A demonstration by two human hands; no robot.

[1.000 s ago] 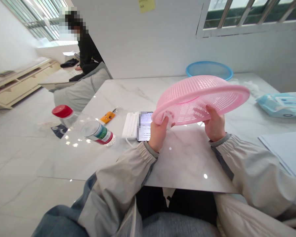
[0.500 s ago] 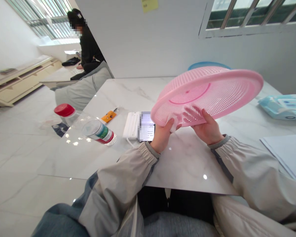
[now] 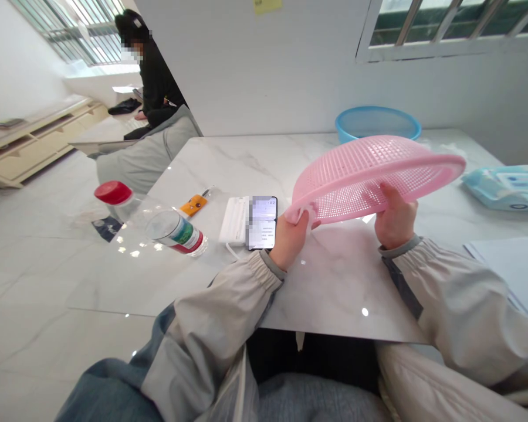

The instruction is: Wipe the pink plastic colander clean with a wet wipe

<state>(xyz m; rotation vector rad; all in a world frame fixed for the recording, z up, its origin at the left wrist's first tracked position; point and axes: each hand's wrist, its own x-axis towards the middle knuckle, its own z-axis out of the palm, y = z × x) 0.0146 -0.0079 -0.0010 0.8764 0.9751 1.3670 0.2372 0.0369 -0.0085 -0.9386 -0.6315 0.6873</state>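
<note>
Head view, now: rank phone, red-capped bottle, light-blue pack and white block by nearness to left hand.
From the left hand, at the pink basket's left end:
1. Phone: just left of the hand.
2. White block: directly left of the phone.
3. Red-capped bottle: farther left.
4. Light-blue pack: far right, beyond the basket.

Home-like room, grey cushioned seat (image 3: 136, 165), low drawer cabinet (image 3: 46, 140), barred windows (image 3: 77, 35), marble-look floor (image 3: 22, 281)

forearms (image 3: 235, 293) reaching forward, left hand (image 3: 290, 237) pinching, right hand (image 3: 396, 221) gripping
</note>
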